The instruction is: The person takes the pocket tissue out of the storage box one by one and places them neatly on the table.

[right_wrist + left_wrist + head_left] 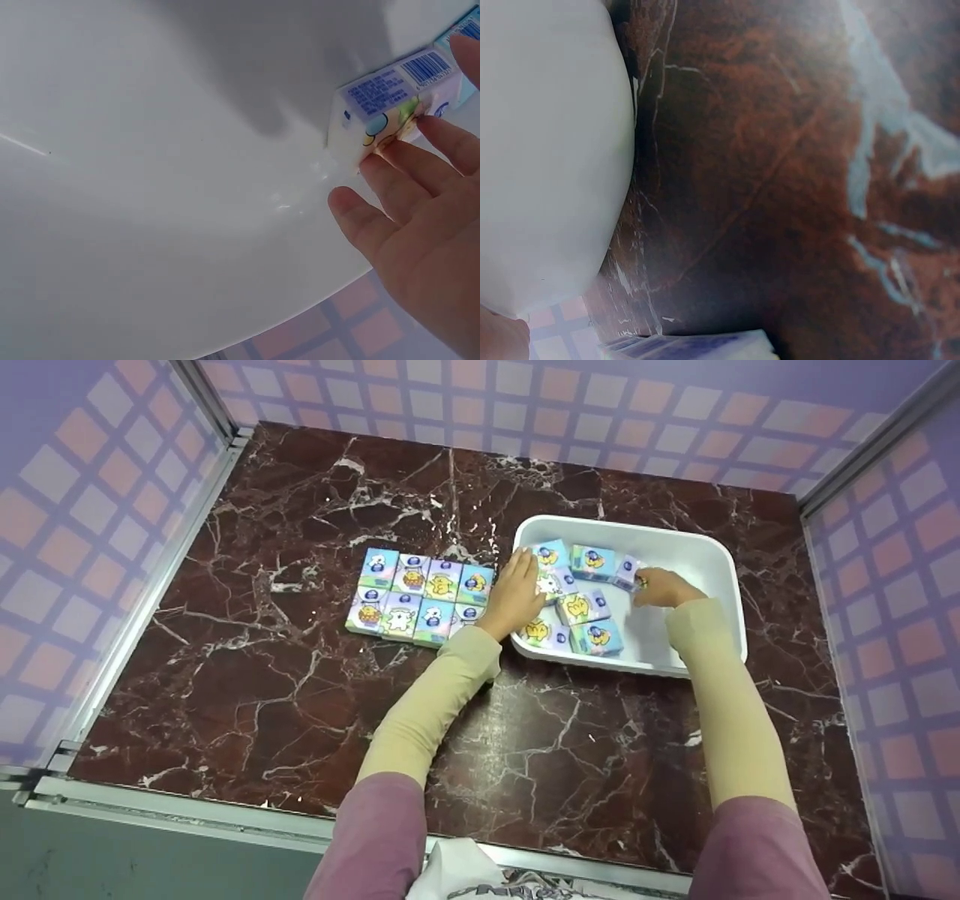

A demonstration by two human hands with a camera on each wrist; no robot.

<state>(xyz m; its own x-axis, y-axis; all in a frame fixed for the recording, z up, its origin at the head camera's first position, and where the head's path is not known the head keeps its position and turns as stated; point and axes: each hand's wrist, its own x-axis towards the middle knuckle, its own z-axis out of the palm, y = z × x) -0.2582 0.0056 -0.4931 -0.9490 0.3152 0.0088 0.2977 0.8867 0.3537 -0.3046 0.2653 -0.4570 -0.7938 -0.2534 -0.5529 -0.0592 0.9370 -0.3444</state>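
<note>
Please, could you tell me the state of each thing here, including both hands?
White tub: open-topped, partly filled.
Boxes in the tub: loosely grouped, mostly toward its left side.
Boxes outside the tub: packed close together, two rows of four.
Left hand: over the tub's left rim, fingers extended.
Right hand: inside the tub, touching a lilac box.

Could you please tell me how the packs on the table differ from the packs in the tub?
The table packs sit edge to edge in two neat rows, whereas the tub packs lie at mixed angles with gaps. The right hand touches a tub pack but none of the table packs. Both groups bear colourful cartoon pictures.
</note>
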